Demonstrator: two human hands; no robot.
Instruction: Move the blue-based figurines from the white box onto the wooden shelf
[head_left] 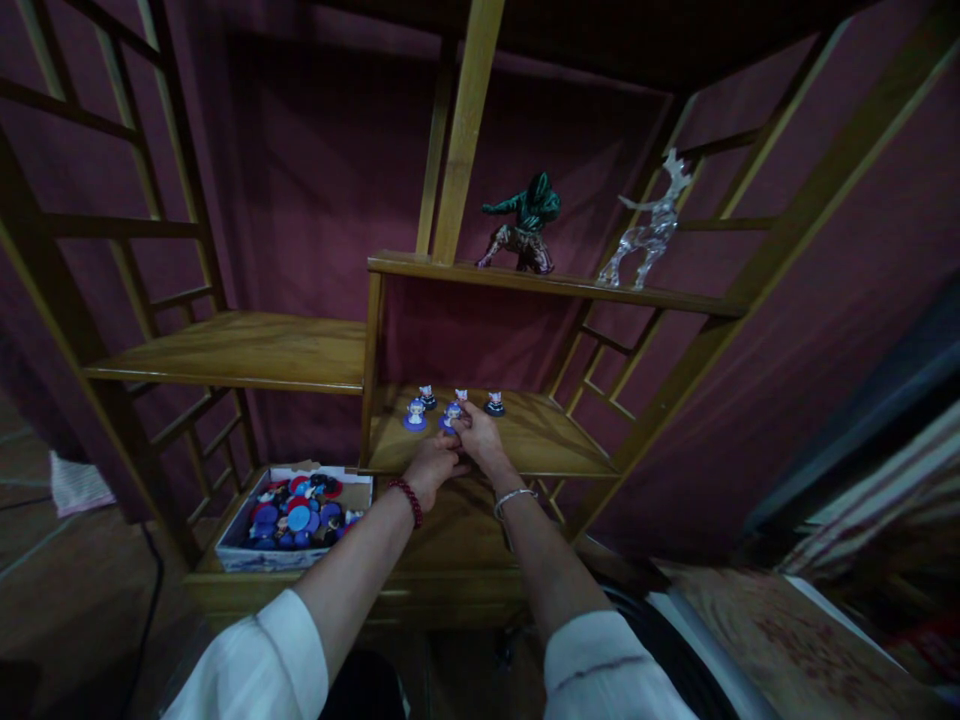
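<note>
My right hand [480, 437] reaches over the small lower shelf [540, 437], its fingers closed on a purple-and-white figurine [450, 416] with a round base. To its left stands a matching purple figurine [415, 414]. Behind them is a row of small figurines on dark bases: a left one [427, 396], a middle one [461, 396] partly covered by my fingers, and a right one [494, 403]. My left hand [435, 466] is beside the right one at the shelf's front edge. Its fingers are curled, and whatever they hold is hidden.
A cardboard box [229, 535] full of colourful round-based figurines stands lower left. On the upper shelf [577, 284] are a crouching green-hooded figure [529, 225] and a clear deer [649, 232]. Wooden uprights [466, 135] and lattice sides frame the shelves. A dark cable [155, 590] hangs at left.
</note>
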